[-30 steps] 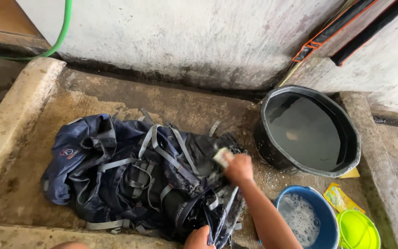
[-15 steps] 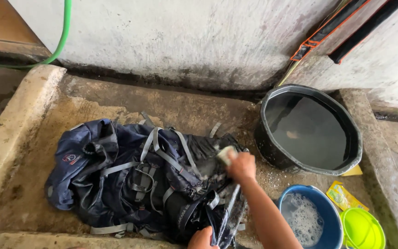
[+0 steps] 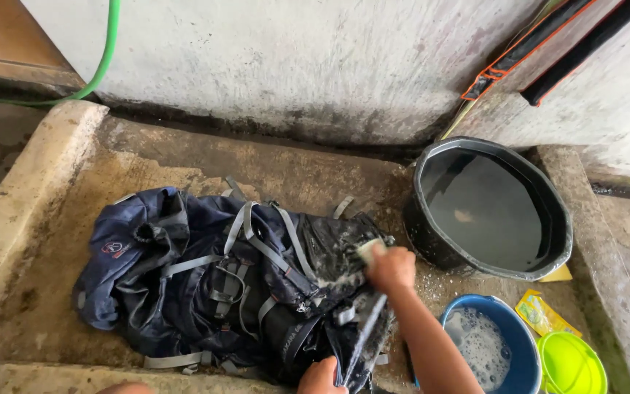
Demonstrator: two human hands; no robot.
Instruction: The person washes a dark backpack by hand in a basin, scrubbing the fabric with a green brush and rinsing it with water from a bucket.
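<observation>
fingers of right hand closed round a pale sponge, pressing it onto the soapy dark backpack; fingers of left hand gripping the pack's near edge at the bottom of the view. backpack lying flat in the concrete wash basin, just beside the black tub. scrubbing step under way, judging by the suds; next stroke probably needs the fabric held taut. compared with 0.5 s ago: same grips, sponge barely shifted.
</observation>
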